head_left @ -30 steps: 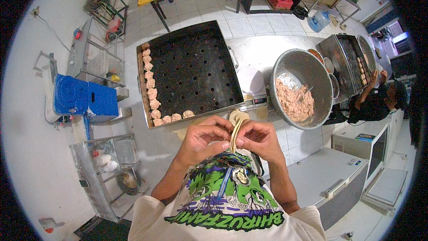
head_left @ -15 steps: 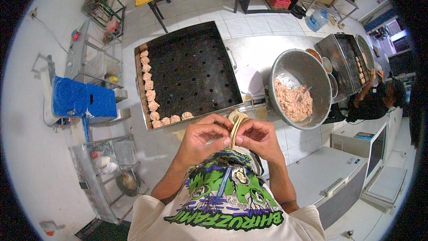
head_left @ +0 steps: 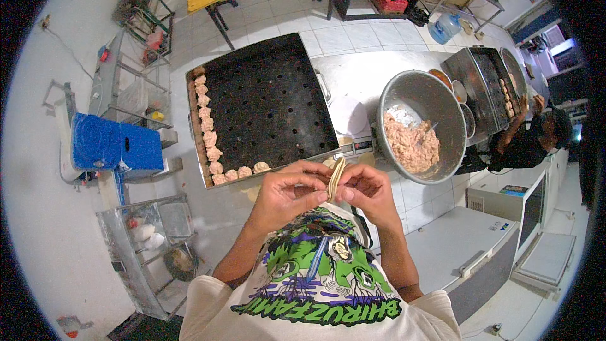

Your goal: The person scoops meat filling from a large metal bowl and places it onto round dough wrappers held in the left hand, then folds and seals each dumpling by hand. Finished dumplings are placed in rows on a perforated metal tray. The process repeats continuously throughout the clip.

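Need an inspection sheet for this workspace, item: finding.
Surface: smooth pale worktable, partly covered.
Job's things: stacked thin pale dough sheets; large square black metal tray with holes; pinkish lumpy dumplings along its left and near edges; deep round grey metal bowl holding pink minced filling.
Clutter: round white disc between tray and bowl.
Hands: left hand and right hand pinch the sheets.
Cables: thin cable with plug, left wall.
Surroundings: white-lidded chest freezer at right; co-worker in black beyond bowl.
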The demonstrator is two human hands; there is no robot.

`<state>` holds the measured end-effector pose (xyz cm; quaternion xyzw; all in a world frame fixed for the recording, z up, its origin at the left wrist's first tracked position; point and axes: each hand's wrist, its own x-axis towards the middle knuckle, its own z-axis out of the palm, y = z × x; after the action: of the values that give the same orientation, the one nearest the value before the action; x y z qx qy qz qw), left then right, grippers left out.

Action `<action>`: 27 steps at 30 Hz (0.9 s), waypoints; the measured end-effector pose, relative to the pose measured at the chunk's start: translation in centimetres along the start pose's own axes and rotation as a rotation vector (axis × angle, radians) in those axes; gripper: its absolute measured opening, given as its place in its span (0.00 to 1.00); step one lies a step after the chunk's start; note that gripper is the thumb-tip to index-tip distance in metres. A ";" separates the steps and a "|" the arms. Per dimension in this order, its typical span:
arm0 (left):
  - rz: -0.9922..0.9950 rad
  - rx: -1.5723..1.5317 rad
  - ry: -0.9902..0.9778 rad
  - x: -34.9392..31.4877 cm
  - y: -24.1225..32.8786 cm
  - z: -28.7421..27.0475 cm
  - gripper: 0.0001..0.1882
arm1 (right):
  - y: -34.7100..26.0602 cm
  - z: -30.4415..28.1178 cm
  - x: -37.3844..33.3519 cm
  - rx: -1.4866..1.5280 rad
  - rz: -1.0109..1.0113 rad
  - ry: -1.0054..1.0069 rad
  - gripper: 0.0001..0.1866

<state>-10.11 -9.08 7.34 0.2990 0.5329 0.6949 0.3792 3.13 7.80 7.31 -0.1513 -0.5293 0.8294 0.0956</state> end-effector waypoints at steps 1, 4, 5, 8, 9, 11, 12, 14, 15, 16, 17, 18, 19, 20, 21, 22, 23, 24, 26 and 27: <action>0.015 0.034 0.010 0.1 0.0 0.1 0.06 | -0.2 0.4 0.1 0.018 -0.043 -0.004 0.09; 0.117 0.214 0.018 0.6 -0.6 0.6 0.04 | -0.2 0.9 0.0 -0.067 -0.030 0.050 0.09; 0.117 0.221 0.020 0.6 -0.6 0.7 0.05 | -0.2 0.8 -0.1 -0.119 -0.003 0.079 0.09; 0.062 0.099 0.066 0.7 -0.8 1.2 0.11 | 0.7 -0.6 -0.1 -0.066 0.079 0.102 0.10; 0.006 -0.039 0.112 0.7 -1.0 1.7 0.13 | 0.8 -0.6 -0.1 -0.028 0.039 0.134 0.10; -0.025 -0.224 0.139 0.9 -1.7 2.5 0.18 | 1.0 -0.4 0.0 0.048 -0.042 0.197 0.11; 0.000 -0.271 0.123 1.0 -2.1 3.0 0.21 | 1.1 -0.2 0.0 0.004 -0.102 0.204 0.11; 0.002 -0.239 0.101 1.1 -2.3 4.1 0.23 | 1.3 0.1 0.2 -0.083 -0.224 0.215 0.11; -0.022 -0.162 0.094 1.0 -2.0 4.7 0.23 | 1.6 0.1 0.2 -0.076 -0.216 0.211 0.11; -0.045 -0.084 0.088 1.0 -1.8 5.1 0.23 | 1.9 0.0 0.1 -0.069 -0.208 0.206 0.12; -0.070 -0.036 0.082 1.0 -2.0 4.9 0.23 | 2.1 0.0 0.0 -0.062 -0.199 0.201 0.12; -0.095 0.012 0.076 1.1 -2.4 4.5 0.23 | 1.7 0.0 -0.1 -0.067 -0.178 0.193 0.13; -0.119 0.061 0.071 1.1 -2.7 4.3 0.23 | 1.7 0.0 -0.1 -0.091 -0.197 0.191 0.13; -0.102 0.019 0.122 1.1 -3.0 4.5 0.22 | 1.8 0.1 -0.2 -0.115 -0.215 0.189 0.14; -0.084 -0.022 0.174 1.1 -3.2 4.9 0.22 | 1.8 0.1 -0.2 -0.138 -0.235 0.185 0.14; -0.065 -0.063 0.225 1.1 -3.4 5.3 0.22 | 2.0 0.1 -0.2 -0.136 -0.241 0.183 0.14; -0.082 -0.118 0.261 1.0 -3.7 5.5 0.22 | 2.5 0.0 -0.4 -0.133 -0.247 0.182 0.15; -0.098 -0.171 0.296 0.9 -4.0 5.6 0.22 | 2.7 0.0 -0.4 -0.129 -0.254 0.181 0.15; -0.093 -0.199 0.312 0.9 -4.0 5.6 0.21 | 2.4 0.4 -0.5 -0.085 -0.161 0.208 0.15; -0.073 -0.175 0.293 0.9 -3.8 5.7 0.20 | 2.2 0.7 -0.7 -0.064 -0.113 0.224 0.15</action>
<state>-5.12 -4.85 5.14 0.1408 0.5303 0.7605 0.3473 3.52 6.06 5.70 -0.2159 -0.5493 0.7832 0.1957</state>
